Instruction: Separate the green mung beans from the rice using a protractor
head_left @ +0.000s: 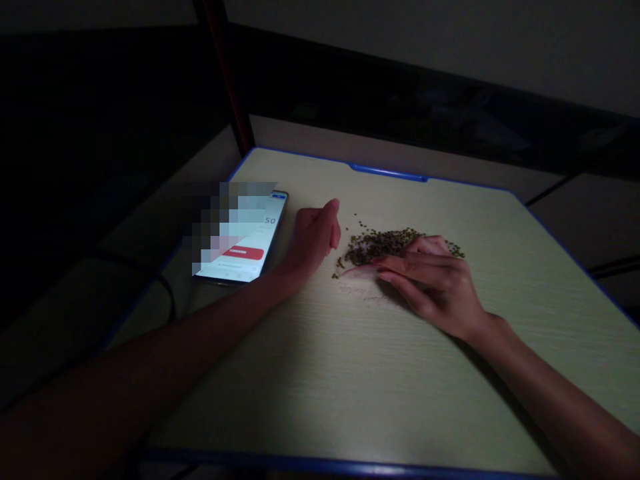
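Observation:
A heap of small green beans or seeds (373, 245) lies spread on the tabletop, with a few loose ones at its edges. My right hand (445, 283) is at the near right side of the heap, thumb and fingers pinched on a thin, pale, partly see-through flat piece (361, 272). That piece lies low along the heap's near edge; its kind is unclear. To the left of the beans, my left hand (317, 230) rests on its side in a loose fist, thumb on top. The inside of that fist is hidden, and the hand is apart from the heap.
A lit smartphone (250, 250) lies left of my left hand, its screen partly blurred out. The pale tabletop (320, 380) has a blue rim and a blue handle-like strip (390, 173) at the far edge. A dark cable (167, 287) runs at the left. Surroundings are dim.

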Action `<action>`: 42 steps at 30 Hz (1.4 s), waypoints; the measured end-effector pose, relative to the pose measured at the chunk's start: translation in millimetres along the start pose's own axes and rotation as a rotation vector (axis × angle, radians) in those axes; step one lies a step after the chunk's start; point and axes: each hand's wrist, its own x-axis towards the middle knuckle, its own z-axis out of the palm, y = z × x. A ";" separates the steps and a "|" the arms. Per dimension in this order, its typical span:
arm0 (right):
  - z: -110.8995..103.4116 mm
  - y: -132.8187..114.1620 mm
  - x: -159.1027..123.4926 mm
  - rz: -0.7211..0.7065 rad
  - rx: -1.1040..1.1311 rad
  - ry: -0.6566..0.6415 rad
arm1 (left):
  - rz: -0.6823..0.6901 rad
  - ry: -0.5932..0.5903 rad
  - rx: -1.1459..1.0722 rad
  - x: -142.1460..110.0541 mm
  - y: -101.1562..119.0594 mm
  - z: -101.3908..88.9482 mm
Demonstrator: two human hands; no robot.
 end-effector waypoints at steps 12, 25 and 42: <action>3.7 -1.1 1.7 0.009 0.010 0.001 | -0.021 0.005 0.026 -0.5 2.7 0.6; 7.0 1.0 8.2 0.008 -0.007 -0.048 | -0.018 0.021 0.069 -2.1 2.7 -1.4; -1.7 6.8 5.9 -0.022 0.112 -0.139 | -0.017 -0.003 0.052 -1.8 1.8 -2.5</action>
